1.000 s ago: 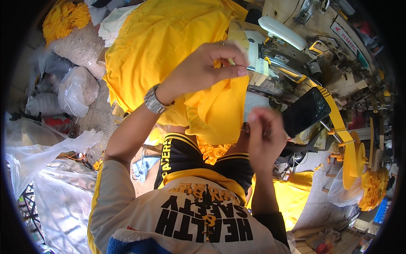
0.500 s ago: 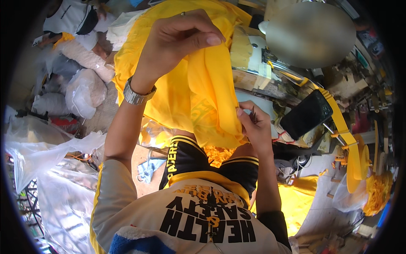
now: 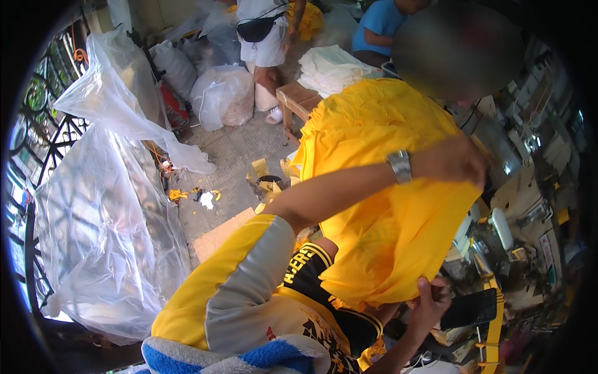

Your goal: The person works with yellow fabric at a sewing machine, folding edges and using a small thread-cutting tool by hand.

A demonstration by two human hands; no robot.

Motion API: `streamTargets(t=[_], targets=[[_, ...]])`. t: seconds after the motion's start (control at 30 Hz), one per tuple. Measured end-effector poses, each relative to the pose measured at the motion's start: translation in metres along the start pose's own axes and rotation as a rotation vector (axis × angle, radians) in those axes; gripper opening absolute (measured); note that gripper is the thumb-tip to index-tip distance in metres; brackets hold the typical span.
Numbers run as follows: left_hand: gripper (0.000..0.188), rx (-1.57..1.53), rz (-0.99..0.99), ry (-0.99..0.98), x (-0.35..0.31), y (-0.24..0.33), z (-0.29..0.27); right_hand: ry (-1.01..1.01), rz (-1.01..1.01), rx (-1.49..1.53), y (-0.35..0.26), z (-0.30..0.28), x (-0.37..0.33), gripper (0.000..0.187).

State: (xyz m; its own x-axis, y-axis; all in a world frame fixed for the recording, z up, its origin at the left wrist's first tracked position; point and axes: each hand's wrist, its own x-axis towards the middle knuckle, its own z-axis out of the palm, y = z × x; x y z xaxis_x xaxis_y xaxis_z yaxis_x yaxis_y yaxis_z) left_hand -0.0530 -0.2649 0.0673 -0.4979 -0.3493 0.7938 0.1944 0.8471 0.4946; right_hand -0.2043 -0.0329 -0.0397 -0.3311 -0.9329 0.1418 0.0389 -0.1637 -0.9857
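A large yellow cloth (image 3: 398, 240) lies over my lap, its hem stretched between my two hands. My left hand (image 3: 455, 163), with a metal watch on the wrist, reaches across and grips the cloth's far right corner; its fingers are somewhat blurred. Lower down, my right hand (image 3: 433, 302) pinches the near edge between thumb and fingers. Something dark shows by its curled fingers, too unclear to name. Beyond my left forearm, more gathered yellow fabric (image 3: 374, 106) is heaped up.
Right of my right hand are a black phone (image 3: 470, 310) and a yellow strip (image 3: 493, 330), amid cluttered machine parts. A wooden stool (image 3: 299, 100) bears white cloth (image 3: 333, 70). Plastic sheeting (image 3: 112, 212) hangs at left; a stuffed bag (image 3: 223, 96) and two people are farther back.
The view has swung left, so hands and cloth now appear farther right. My left hand has reached across to the right along the hem. My right hand still pinches the near edge.
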Motion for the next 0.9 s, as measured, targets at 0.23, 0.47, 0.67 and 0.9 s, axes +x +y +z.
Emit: streamTargets(t=[0.23,0.47,0.67,0.9], targets=[[0.016,-0.209,-0.184,-0.049,-0.048,-0.064,0.069,0.015,0.372,0.303,0.049,-0.025,-0.021,0.008],[0.020,0.782,0.060,-0.219,-0.057,-0.018,0.071,-0.071,0.369,0.254,0.060,-0.026,-0.013,0.007],[0.031,0.721,0.185,-0.266,-0.083,-0.016,0.081,-0.146,0.481,0.190,0.042,-0.025,-0.016,0.012],[0.037,0.760,0.011,-0.277,-0.092,0.004,0.084,-0.231,0.482,0.259,0.043,-0.036,-0.029,0.008]])
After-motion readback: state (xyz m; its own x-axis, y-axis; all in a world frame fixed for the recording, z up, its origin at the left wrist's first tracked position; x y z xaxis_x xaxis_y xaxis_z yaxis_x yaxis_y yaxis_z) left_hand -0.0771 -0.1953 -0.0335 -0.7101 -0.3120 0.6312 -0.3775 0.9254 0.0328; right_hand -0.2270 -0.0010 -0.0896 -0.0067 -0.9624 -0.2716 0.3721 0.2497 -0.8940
